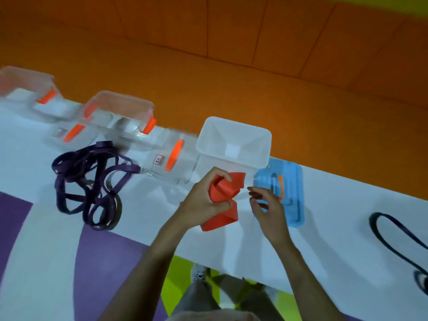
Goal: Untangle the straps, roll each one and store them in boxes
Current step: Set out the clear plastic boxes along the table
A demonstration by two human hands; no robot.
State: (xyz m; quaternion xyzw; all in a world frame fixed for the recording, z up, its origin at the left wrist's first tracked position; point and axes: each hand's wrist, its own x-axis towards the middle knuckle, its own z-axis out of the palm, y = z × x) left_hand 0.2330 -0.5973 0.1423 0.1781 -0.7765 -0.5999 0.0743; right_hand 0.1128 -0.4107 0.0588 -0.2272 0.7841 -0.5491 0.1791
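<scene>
Head view: left hand (203, 202) clenches the half-rolled red strap (227, 189) at 6 o'clock of the open white box (215, 135), right hand (268, 207) apparently empty, fingers slack; best pinch the coil tight, wind in the loose tail.

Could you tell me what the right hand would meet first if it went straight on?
Probably the red strap gripped by the left hand; the right hand points its fingers at it, though depth is unclear.
</scene>
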